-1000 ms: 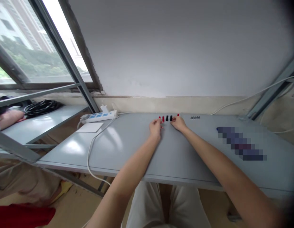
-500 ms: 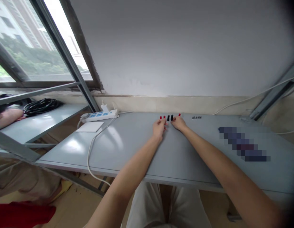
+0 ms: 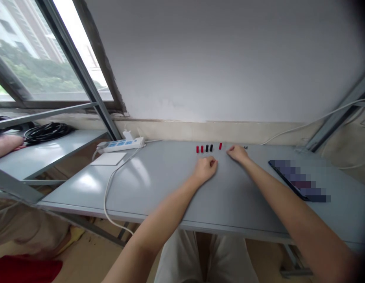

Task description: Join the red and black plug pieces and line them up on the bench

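Observation:
Two red cylinders (image 3: 200,149) and two black cylinders (image 3: 209,148) stand upright in a short row on the grey table (image 3: 164,177). A third red cylinder (image 3: 220,146) stands slightly tilted, apart to their right. In front of the row is my left hand (image 3: 206,169), its fingers curled together; whatever it may hold is hidden. My right hand (image 3: 238,153) rests low over the table, right of the lone red cylinder, thumb and fingertips pinched. I cannot make out anything between them. Small dark metallic pieces (image 3: 245,147) show just behind it, partly covered.
A white power strip (image 3: 123,144) and a flat white box (image 3: 108,158) lie at the left, with a white cable (image 3: 107,188) running over the front edge. A dark, blurred-out device (image 3: 300,181) lies at the right. Another person's arm (image 3: 8,146) is near coiled black cable (image 3: 48,132).
My left hand has drawn back from the red cylinders towards me and slightly right. My right hand has left the black cylinders and moved right, now covering some of the small dark pieces.

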The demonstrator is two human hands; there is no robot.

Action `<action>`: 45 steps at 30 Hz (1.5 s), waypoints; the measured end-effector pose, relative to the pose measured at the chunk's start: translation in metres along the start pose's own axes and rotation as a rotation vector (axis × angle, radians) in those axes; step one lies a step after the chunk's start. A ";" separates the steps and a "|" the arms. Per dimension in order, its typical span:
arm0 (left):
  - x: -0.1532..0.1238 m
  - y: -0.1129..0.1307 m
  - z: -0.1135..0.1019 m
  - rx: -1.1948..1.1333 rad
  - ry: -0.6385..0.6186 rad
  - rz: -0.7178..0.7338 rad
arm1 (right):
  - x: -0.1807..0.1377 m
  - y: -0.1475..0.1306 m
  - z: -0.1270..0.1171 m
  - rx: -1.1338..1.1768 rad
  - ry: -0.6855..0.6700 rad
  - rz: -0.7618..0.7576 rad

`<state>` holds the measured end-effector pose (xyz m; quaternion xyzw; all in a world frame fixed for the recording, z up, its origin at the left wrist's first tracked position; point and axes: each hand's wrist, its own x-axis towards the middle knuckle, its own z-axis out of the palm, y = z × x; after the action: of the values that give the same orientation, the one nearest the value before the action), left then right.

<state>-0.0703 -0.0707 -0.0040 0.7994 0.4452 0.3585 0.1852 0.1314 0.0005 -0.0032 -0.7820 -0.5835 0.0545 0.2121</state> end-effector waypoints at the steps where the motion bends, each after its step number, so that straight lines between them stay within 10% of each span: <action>1: 0.000 0.000 0.000 -0.005 0.005 -0.003 | 0.003 0.001 0.002 0.005 -0.002 0.016; 18: 0.004 -0.007 0.000 -0.118 0.049 0.032 | 0.018 -0.021 0.031 0.068 0.034 -0.061; 34: 0.004 -0.003 0.001 -0.102 0.027 0.036 | -0.040 -0.008 0.000 0.006 -0.023 -0.133; 45: 0.003 -0.005 0.001 -0.198 0.068 0.081 | -0.070 -0.034 -0.026 -0.138 -0.071 -0.566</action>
<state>-0.0714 -0.0651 -0.0064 0.7819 0.3810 0.4348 0.2334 0.0880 -0.0642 0.0220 -0.5982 -0.7879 -0.0192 0.1447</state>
